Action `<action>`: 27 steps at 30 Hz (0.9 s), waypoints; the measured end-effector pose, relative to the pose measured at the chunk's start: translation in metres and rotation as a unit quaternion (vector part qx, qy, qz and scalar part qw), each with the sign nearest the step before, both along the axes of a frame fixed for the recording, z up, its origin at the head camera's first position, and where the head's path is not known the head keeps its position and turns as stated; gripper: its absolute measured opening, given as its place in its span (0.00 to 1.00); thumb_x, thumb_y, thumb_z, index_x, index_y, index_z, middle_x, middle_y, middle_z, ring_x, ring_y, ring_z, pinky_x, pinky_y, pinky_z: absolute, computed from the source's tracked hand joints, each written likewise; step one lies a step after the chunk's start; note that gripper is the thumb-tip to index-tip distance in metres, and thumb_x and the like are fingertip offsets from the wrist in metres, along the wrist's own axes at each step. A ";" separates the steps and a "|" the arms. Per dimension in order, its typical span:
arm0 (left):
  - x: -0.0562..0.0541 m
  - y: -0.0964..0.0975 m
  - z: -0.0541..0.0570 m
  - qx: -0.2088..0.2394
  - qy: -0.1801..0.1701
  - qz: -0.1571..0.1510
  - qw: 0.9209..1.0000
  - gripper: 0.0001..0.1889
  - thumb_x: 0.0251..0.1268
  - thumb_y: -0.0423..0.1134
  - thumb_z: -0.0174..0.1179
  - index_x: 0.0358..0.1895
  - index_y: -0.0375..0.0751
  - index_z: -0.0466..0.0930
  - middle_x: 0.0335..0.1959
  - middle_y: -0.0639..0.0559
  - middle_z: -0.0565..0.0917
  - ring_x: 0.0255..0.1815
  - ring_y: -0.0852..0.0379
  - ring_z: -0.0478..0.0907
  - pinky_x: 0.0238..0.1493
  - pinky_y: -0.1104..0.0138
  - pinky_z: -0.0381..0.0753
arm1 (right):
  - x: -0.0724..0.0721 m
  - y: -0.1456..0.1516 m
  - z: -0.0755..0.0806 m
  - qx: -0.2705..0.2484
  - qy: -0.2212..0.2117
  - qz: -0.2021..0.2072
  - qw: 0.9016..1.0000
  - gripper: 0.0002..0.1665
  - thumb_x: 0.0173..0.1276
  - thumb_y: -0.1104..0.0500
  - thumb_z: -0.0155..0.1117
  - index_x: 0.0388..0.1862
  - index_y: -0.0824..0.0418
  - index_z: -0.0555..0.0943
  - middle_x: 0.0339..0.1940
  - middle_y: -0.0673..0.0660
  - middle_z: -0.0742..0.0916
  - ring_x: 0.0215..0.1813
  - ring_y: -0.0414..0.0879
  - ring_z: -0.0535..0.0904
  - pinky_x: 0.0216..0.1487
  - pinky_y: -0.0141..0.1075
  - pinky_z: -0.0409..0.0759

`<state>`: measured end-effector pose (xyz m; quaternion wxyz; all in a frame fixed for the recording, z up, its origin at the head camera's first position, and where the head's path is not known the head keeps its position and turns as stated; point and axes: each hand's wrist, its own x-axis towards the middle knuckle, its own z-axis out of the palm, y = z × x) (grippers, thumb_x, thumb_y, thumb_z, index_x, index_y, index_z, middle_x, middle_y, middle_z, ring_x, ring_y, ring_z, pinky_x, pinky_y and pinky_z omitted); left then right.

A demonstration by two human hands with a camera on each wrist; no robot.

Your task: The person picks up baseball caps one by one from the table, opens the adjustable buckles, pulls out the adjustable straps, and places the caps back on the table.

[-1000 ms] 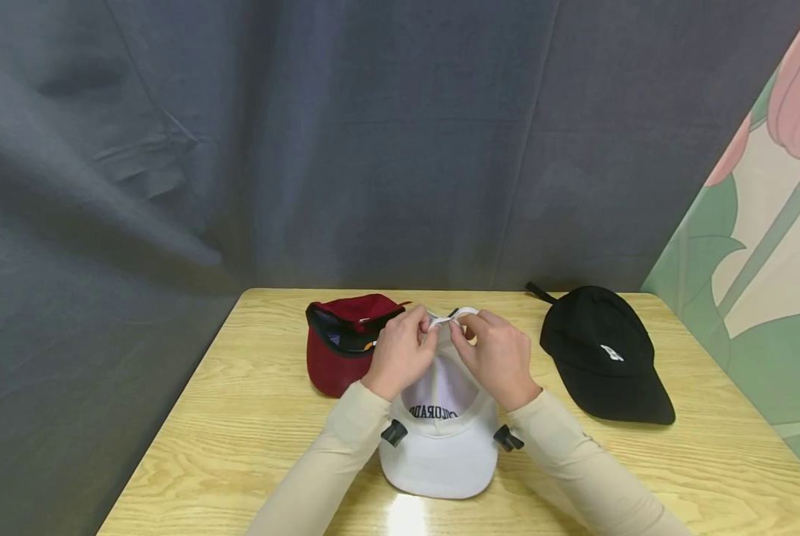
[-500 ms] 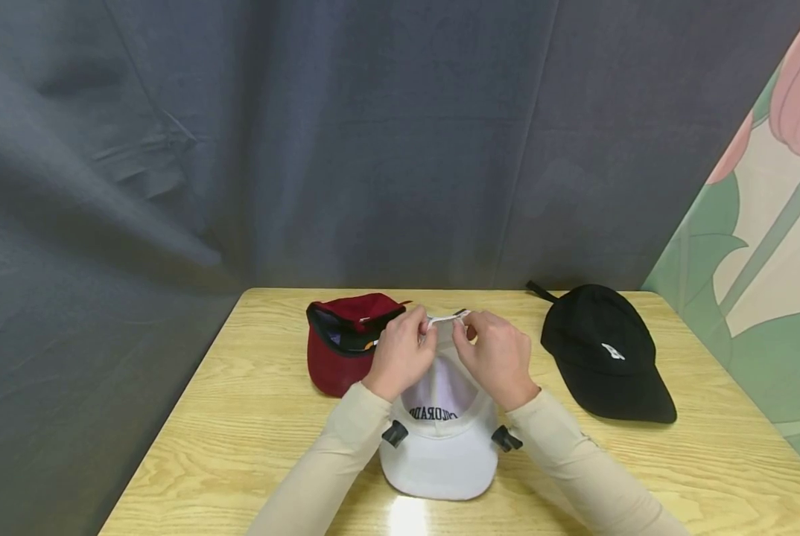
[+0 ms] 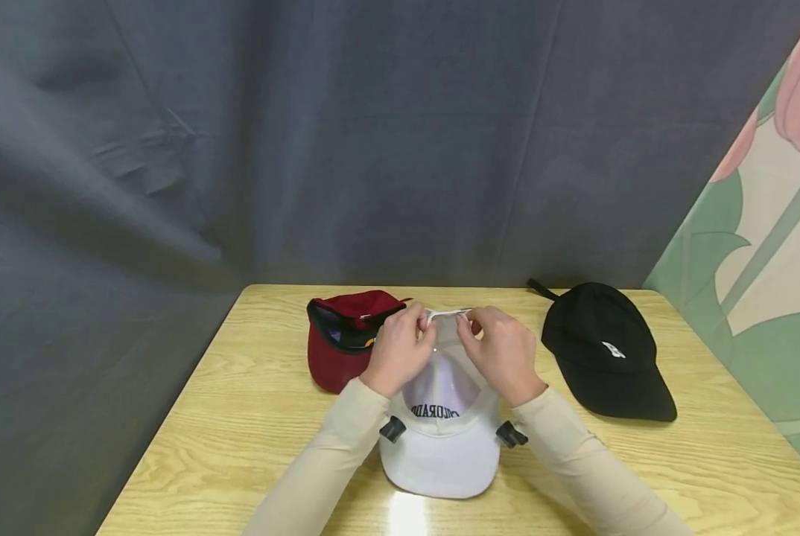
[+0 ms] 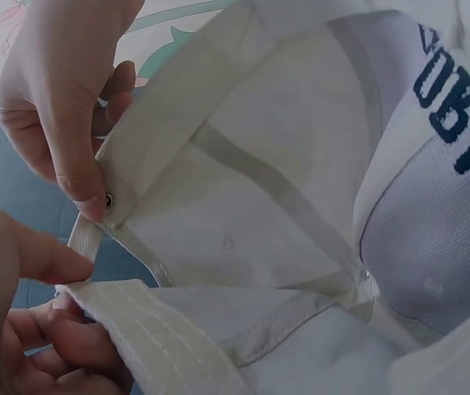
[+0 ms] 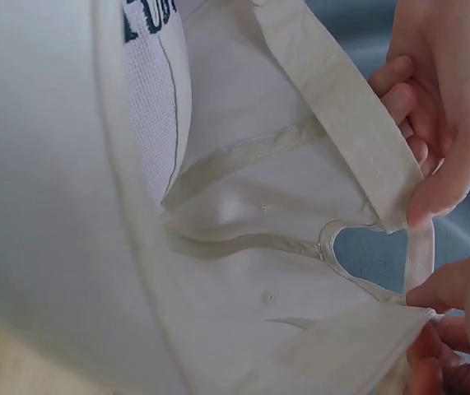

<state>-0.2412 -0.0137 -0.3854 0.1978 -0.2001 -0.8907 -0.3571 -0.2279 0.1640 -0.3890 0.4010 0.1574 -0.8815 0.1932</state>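
A white baseball cap (image 3: 440, 465) lies inside up, brim towards me, with dark lettering showing reversed on its front panel. My left hand (image 3: 400, 350) pinches one back edge of its opening between thumb and fingers, while my right hand (image 3: 505, 353) pinches the opposite edge. Between the hands a narrow white strap (image 4: 85, 240) stretches across the back. In the left wrist view, a small metal eyelet (image 4: 109, 199) sits by the right thumb. The right wrist view shows the arched back gap (image 5: 370, 257) below the strap; part of the strap's end is hidden by the fingers.
A dark red cap (image 3: 340, 368) rests on its side behind my left hand. To the right lies a black cap (image 3: 597, 350), its strap sticking out behind. All are on a wooden table (image 3: 239, 417) before a dark curtain (image 3: 386, 149); a flowered wall (image 3: 775, 298) borders the right.
The strap, looped up between the hands a second ago, now runs nearly straight. My right hand has shifted slightly right, and both hands still hold the cap's back.
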 end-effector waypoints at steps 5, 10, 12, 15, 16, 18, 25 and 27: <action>0.001 0.000 0.001 -0.024 -0.003 0.018 1.000 0.11 0.64 0.41 0.60 0.26 0.43 0.72 0.18 0.55 0.69 0.19 0.58 0.68 0.20 0.67 0.63 | 0.000 0.001 0.000 0.001 0.004 0.013 1.000 0.07 0.64 0.56 0.70 0.31 0.59 0.86 0.22 0.51 0.84 0.17 0.44 0.75 0.16 0.37 0.66; 0.001 0.000 0.002 -0.035 -0.010 0.028 0.999 0.11 0.62 0.43 0.60 0.26 0.43 0.73 0.18 0.56 0.71 0.19 0.57 0.70 0.19 0.66 0.64 | -0.001 0.002 -0.001 0.010 0.014 0.030 0.999 0.08 0.64 0.55 0.71 0.32 0.58 0.88 0.23 0.50 0.83 0.18 0.43 0.75 0.16 0.36 0.66; 0.001 0.000 0.003 -0.036 -0.011 0.028 0.999 0.11 0.62 0.43 0.60 0.26 0.44 0.72 0.19 0.56 0.70 0.19 0.57 0.69 0.20 0.66 0.64 | -0.001 0.001 -0.001 0.011 0.017 0.033 0.999 0.07 0.65 0.54 0.71 0.32 0.58 0.88 0.24 0.50 0.83 0.18 0.43 0.75 0.16 0.36 0.66; 0.000 0.001 0.003 -0.039 -0.008 0.027 0.999 0.10 0.63 0.41 0.59 0.26 0.45 0.71 0.19 0.56 0.69 0.19 0.57 0.69 0.20 0.66 0.63 | -0.002 0.001 -0.001 0.008 0.019 0.034 0.999 0.07 0.64 0.55 0.72 0.32 0.58 0.88 0.24 0.50 0.83 0.17 0.43 0.75 0.16 0.36 0.66; 0.000 0.000 0.003 -0.040 -0.006 0.026 0.999 0.10 0.63 0.40 0.59 0.25 0.46 0.70 0.19 0.56 0.69 0.19 0.58 0.68 0.19 0.66 0.63 | -0.002 0.001 -0.001 0.007 0.018 0.033 0.999 0.07 0.64 0.55 0.72 0.32 0.58 0.88 0.24 0.50 0.83 0.17 0.43 0.75 0.16 0.36 0.66; 0.000 0.000 0.002 -0.042 -0.003 0.025 0.999 0.11 0.64 0.39 0.58 0.25 0.47 0.69 0.18 0.56 0.68 0.18 0.58 0.68 0.19 0.66 0.62 | -0.002 0.000 -0.001 0.007 0.017 0.030 0.999 0.07 0.64 0.55 0.72 0.32 0.58 0.88 0.23 0.50 0.83 0.17 0.43 0.75 0.16 0.37 0.66; 0.002 0.000 0.000 -0.040 -0.002 0.021 0.999 0.12 0.67 0.39 0.56 0.25 0.48 0.67 0.18 0.56 0.67 0.18 0.59 0.66 0.17 0.68 0.60 | -0.001 -0.001 -0.002 0.005 0.012 0.017 1.000 0.08 0.63 0.54 0.72 0.32 0.58 0.88 0.23 0.51 0.84 0.17 0.44 0.75 0.15 0.37 0.66; 0.002 0.001 -0.001 -0.040 -0.003 0.021 0.999 0.12 0.67 0.38 0.56 0.25 0.49 0.67 0.18 0.56 0.67 0.18 0.59 0.66 0.17 0.68 0.60 | 0.000 -0.001 -0.003 0.005 0.010 0.012 1.000 0.08 0.63 0.54 0.72 0.32 0.58 0.88 0.22 0.51 0.84 0.17 0.45 0.75 0.15 0.37 0.66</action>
